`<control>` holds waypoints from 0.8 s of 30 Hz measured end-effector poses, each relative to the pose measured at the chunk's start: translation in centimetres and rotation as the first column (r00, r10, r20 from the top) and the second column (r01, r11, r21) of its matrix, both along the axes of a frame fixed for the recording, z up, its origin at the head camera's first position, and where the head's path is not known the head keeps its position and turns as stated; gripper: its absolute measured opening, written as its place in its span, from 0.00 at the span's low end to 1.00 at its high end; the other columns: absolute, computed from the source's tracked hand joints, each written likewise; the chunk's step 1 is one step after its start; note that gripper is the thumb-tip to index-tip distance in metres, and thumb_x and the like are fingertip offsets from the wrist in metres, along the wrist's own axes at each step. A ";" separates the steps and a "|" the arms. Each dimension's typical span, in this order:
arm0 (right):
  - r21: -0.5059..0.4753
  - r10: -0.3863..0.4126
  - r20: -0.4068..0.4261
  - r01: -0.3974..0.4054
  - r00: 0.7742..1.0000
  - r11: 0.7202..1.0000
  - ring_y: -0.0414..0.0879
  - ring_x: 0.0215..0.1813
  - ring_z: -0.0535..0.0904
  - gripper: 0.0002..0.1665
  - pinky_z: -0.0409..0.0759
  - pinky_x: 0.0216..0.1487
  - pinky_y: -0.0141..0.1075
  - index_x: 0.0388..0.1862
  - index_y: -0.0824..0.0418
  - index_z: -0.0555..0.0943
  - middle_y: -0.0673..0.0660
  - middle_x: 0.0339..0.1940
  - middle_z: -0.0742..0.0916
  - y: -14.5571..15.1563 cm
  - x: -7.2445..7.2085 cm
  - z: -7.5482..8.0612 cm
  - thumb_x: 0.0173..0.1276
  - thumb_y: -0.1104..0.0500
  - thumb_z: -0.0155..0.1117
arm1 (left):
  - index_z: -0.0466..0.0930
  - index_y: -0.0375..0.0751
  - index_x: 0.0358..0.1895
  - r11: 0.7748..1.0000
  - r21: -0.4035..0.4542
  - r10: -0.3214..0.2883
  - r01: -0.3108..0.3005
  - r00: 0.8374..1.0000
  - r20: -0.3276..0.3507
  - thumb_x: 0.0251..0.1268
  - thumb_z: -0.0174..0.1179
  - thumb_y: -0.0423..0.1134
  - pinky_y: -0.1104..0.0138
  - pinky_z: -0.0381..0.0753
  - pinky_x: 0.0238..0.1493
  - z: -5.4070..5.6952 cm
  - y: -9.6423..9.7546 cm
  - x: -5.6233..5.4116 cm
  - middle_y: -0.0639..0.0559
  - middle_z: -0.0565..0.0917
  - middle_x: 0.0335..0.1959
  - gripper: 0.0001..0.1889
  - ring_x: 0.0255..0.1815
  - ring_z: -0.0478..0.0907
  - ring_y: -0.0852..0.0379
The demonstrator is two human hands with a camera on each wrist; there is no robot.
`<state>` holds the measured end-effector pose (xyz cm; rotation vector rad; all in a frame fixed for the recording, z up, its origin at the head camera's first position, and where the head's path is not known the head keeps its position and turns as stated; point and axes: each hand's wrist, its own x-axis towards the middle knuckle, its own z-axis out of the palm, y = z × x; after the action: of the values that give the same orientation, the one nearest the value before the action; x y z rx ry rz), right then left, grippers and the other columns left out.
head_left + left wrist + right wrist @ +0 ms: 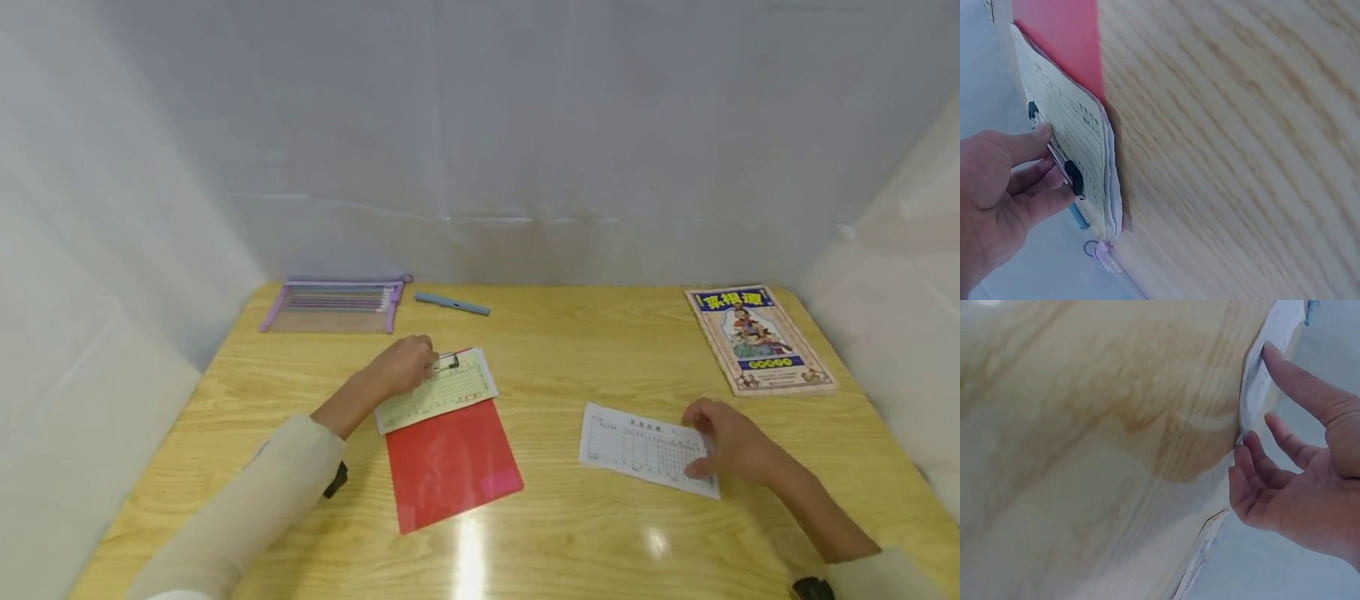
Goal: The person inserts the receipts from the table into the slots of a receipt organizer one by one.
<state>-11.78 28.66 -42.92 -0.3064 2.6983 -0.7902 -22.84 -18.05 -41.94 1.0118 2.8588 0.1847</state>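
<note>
A red clipboard (453, 467) lies on the table, with a stack of pale printed slips (450, 392) across its top end. My left hand (401, 365) pinches the clipboard's metal clip (1057, 153) between thumb and fingers, at the upper edge of the slips. The clip has black ends in the left wrist view. Right of the clipboard lies a separate white printed slip (637, 446). My right hand (731, 442) is at that slip's right end, thumb and fingers spread apart, with fingertips touching the paper (1260, 375).
At the back left is a clear pencil pouch (330, 321) with purple edges and several pencils inside. A blue pen (452, 303) lies beside it. An illustrated booklet (761, 342) lies at the back right. Pale sheeting (487, 142) stands behind the wooden table (555, 533).
</note>
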 end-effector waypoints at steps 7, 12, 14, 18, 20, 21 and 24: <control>-0.002 -0.014 0.021 0.014 1.000 1.000 0.54 0.46 0.76 0.34 0.76 0.44 0.45 0.48 0.65 0.71 0.63 0.45 0.80 -0.4 0.0 0.3 0.45 0.58 0.78 | 0.83 0.32 0.34 1.000 -0.009 0.003 -0.003 1.000 0.011 0.62 0.59 0.30 0.64 0.82 0.38 0.2 0.1 0.2 0.40 0.80 0.34 0.04 0.38 0.80 0.47; 0.023 -0.043 -0.002 0.043 0.999 0.999 0.54 0.43 0.74 0.35 0.74 0.40 0.42 0.50 0.64 0.68 0.66 0.45 0.76 -0.8 0.1 0.6 0.46 0.60 0.78 | 0.83 0.32 0.34 1.000 -0.020 0.012 -0.012 1.000 0.004 0.62 0.59 0.30 0.64 0.82 0.38 0.5 0.3 0.2 0.39 0.81 0.34 0.05 0.38 0.80 0.47; 0.041 -0.046 -0.026 0.047 0.999 0.998 0.56 0.43 0.73 0.36 0.74 0.38 0.42 0.51 0.64 0.68 0.69 0.47 0.73 -1.0 0.1 0.7 0.46 0.59 0.78 | 0.83 0.32 0.35 0.999 -0.028 0.016 -0.016 1.000 0.002 0.62 0.59 0.30 0.64 0.83 0.38 0.6 0.3 0.2 0.39 0.81 0.35 0.05 0.39 0.80 0.46; 0.071 -0.065 -0.041 0.067 0.997 0.995 0.56 0.42 0.71 0.35 0.72 0.36 0.41 0.50 0.64 0.68 0.71 0.49 0.70 -1.2 0.3 0.8 0.46 0.59 0.78 | 0.83 0.31 0.35 0.999 -0.032 0.020 -0.020 1.000 0.007 0.62 0.59 0.30 0.64 0.83 0.39 0.6 0.3 0.2 0.38 0.81 0.36 0.05 0.40 0.80 0.46; 0.076 -0.082 -0.034 0.084 0.996 0.994 0.57 0.42 0.71 0.34 0.71 0.36 0.41 0.49 0.63 0.69 0.72 0.50 0.69 -1.2 0.3 0.8 0.46 0.59 0.78 | 0.83 0.31 0.36 0.999 -0.029 0.024 -0.023 1.000 0.012 0.62 0.58 0.30 0.64 0.83 0.38 0.5 0.3 0.2 0.38 0.81 0.36 0.06 0.39 0.80 0.46; 0.074 -0.091 -0.029 0.093 0.995 0.993 0.57 0.43 0.71 0.33 0.71 0.37 0.42 0.48 0.62 0.69 0.72 0.50 0.69 -1.2 0.3 0.7 0.46 0.60 0.78 | 0.84 0.31 0.36 0.999 -0.028 0.024 -0.024 1.000 0.013 0.62 0.58 0.30 0.64 0.83 0.38 0.5 0.3 0.2 0.38 0.81 0.36 0.06 0.39 0.80 0.46; 0.063 -0.114 -0.023 0.115 0.993 0.991 0.57 0.41 0.71 0.29 0.70 0.36 0.41 0.46 0.61 0.71 0.73 0.49 0.70 -1.2 0.3 0.6 0.48 0.62 0.76 | 0.84 0.31 0.36 0.999 -0.028 0.022 -0.022 1.000 0.012 0.63 0.58 0.29 0.65 0.83 0.37 0.5 0.4 0.2 0.38 0.81 0.36 0.06 0.39 0.80 0.46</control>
<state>-11.52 27.48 -42.32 -0.1459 2.7730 -0.7330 -22.67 -17.70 -41.45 0.9714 2.8541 0.1524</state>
